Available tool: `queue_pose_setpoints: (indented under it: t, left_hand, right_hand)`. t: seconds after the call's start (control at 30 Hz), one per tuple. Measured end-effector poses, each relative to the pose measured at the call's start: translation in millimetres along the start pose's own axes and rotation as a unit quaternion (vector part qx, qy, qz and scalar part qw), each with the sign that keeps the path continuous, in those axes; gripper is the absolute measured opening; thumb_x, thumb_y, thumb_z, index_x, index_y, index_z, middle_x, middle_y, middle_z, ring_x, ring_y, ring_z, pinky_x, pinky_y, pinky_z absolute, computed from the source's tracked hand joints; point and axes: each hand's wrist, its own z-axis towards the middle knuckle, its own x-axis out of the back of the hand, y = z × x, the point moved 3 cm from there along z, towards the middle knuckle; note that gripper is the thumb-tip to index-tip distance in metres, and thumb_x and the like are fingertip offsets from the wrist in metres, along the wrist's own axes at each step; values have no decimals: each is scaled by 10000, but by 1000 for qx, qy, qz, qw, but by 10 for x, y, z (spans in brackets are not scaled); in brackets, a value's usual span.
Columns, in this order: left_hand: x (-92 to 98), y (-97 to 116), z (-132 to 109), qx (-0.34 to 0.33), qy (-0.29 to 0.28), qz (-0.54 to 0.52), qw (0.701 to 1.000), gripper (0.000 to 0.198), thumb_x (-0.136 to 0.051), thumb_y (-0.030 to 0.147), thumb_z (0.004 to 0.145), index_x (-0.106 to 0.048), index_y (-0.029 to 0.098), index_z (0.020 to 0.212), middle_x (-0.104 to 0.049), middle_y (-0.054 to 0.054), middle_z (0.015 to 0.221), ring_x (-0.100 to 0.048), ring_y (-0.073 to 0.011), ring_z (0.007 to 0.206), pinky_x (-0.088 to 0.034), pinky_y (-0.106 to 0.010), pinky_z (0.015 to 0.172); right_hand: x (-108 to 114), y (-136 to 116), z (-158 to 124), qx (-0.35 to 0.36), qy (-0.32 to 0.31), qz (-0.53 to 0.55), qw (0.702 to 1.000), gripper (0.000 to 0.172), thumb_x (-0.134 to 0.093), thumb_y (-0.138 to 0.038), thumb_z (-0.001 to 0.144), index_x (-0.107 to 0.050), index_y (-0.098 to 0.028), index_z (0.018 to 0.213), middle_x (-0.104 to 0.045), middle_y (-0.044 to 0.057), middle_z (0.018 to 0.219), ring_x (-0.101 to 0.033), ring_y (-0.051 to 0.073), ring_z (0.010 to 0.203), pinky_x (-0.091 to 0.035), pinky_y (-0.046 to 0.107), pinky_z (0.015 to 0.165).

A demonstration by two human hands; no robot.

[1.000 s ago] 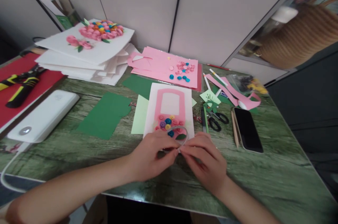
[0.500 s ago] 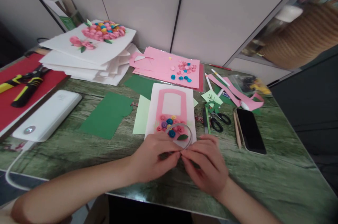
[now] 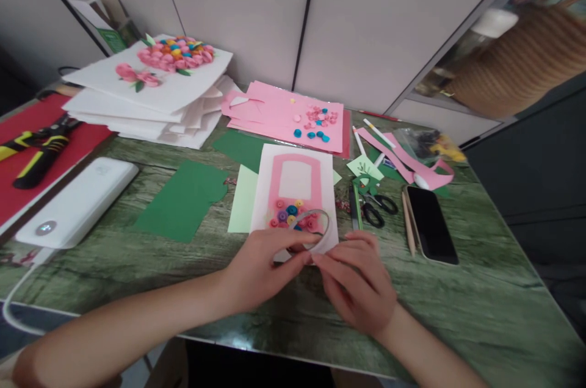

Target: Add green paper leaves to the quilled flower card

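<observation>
My left hand (image 3: 270, 263) and my right hand (image 3: 359, 284) meet fingertip to fingertip at the front of the table. Between them is a narrow pale strip (image 3: 327, 221), curled into a loop, its ends pinched in both hands. The left index finger reaches out along the loop. Beneath lies a white sheet (image 3: 266, 162) bearing a pink paper basket shape (image 3: 276, 177) with a tall handle. Rolled paper flowers (image 3: 292, 210) in pink, blue, purple and yellow cover its lower part. My fingers and the strip hide some of them.
Right of the sheet lie black scissors (image 3: 373, 215), a wooden stick (image 3: 409, 223) and a phone (image 3: 431, 223). Green paper (image 3: 183, 199) and a white power bank (image 3: 77, 202) are on the left. Pink sheets (image 3: 270, 110) with small rolls and stacked white sheets (image 3: 137, 113) stand behind.
The left index finger has straightened and moved away from the thumb, into the loop. The loop has tilted lower over the flowers. The whole view has shifted slightly.
</observation>
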Motion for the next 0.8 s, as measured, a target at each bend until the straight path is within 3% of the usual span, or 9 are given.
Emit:
queue_pose_setpoints:
  t: [0.07,0.23,0.37,0.47,0.53,0.63,0.7,0.8]
  left_hand:
    - [-8,-13,-6,12,13,-19,1000,256,-561,173,829,-608,196,1079,-715,-37,903,-660,-125,731,-518,-199,625]
    - [8,45,7,-49,25,18,998,90,-559,126,819,-633,177,812,-695,-8,777,-637,-102,686,-485,-159,572]
    - [64,75,12,-66,56,0,996,75,-566,150,826,-634,175,805,-697,-24,752,-646,-120,685,-502,-193,603]
    - [148,64,18,-50,115,-78,989,46,-577,173,833,-620,170,818,-697,-41,749,-667,-146,716,-521,-245,671]
    - [206,32,32,-13,147,-162,976,20,-579,173,838,-598,176,838,-702,-38,771,-682,-153,743,-531,-255,689]
    - [262,-13,68,21,157,-278,947,33,-574,165,843,-584,184,869,-715,-25,790,-682,-143,754,-531,-251,702]
    - [282,-36,94,29,150,-329,932,54,-572,160,842,-588,182,889,-721,-29,809,-676,-139,745,-525,-253,696]
    - [287,-76,120,47,143,-369,917,77,-584,152,830,-584,184,900,-724,-35,837,-678,-147,738,-518,-271,697]
  right_hand:
    - [6,-4,-2,6,-4,-10,1000,290,-554,-70,762,-620,-198,1014,-642,17,795,-591,150,728,-440,401,792]
    - [27,-59,20,31,2,-24,999,279,-560,-51,746,-627,-169,990,-635,23,777,-589,149,720,-435,396,791]
    - [114,20,33,43,27,-35,998,328,-569,-75,756,-604,-220,1048,-629,6,787,-600,150,716,-437,388,794]
    - [250,311,25,-44,58,-126,989,305,-580,-112,780,-589,-231,1061,-639,27,821,-590,185,745,-428,391,783]
    - [315,586,-10,-158,1,-256,954,201,-553,-204,832,-602,-197,1026,-650,71,867,-580,237,831,-398,401,769]
    - [344,925,-121,-265,-161,-402,862,249,-522,-293,856,-614,-134,1023,-658,141,943,-551,317,918,-356,461,771]
    - [325,1055,-201,-308,-246,-412,822,257,-515,-303,856,-620,-115,996,-664,151,910,-565,313,890,-358,450,749]
    - [287,1130,-255,-339,-295,-401,798,229,-499,-293,859,-619,-133,968,-668,140,911,-575,296,911,-365,409,728]
